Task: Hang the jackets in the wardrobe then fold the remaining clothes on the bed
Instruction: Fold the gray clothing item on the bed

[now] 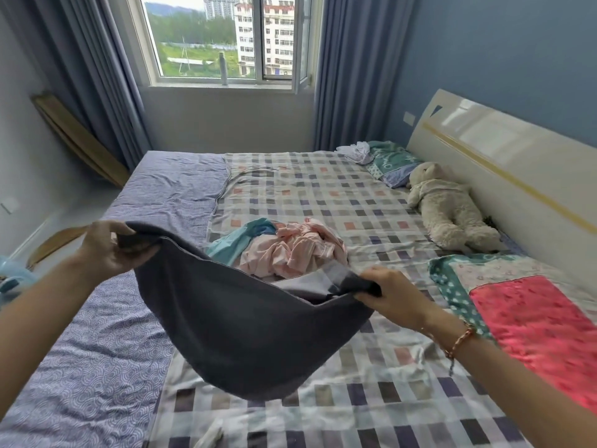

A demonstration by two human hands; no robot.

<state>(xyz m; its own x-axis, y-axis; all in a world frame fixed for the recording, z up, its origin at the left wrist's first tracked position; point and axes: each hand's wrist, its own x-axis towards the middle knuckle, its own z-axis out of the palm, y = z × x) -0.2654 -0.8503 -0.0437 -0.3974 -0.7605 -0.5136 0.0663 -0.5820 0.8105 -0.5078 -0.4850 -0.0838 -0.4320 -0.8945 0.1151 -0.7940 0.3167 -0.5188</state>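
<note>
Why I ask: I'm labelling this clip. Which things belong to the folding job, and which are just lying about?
Job: grey garment, held up by left hand and right hand; pile of pink and teal clothes; bed.
Lying about: stuffed toy, pillow, pink blanket, curtains.

This is a bedroom in a home. A wide bed (323, 195) under a checked sheet fills the view, its glossy cream headboard (500, 150) running along the blue wall (500, 53) at 3 o'clock. A pillow (392, 164) and a plush toy (449, 208) lie by the headboard at 2 o'clock. At 12 o'clock a window (223, 40) between 2 blue curtains (352, 69) looks out on apartment blocks (265, 37) and trees. Crumpled clothes (290, 250) lie mid-bed.
</note>
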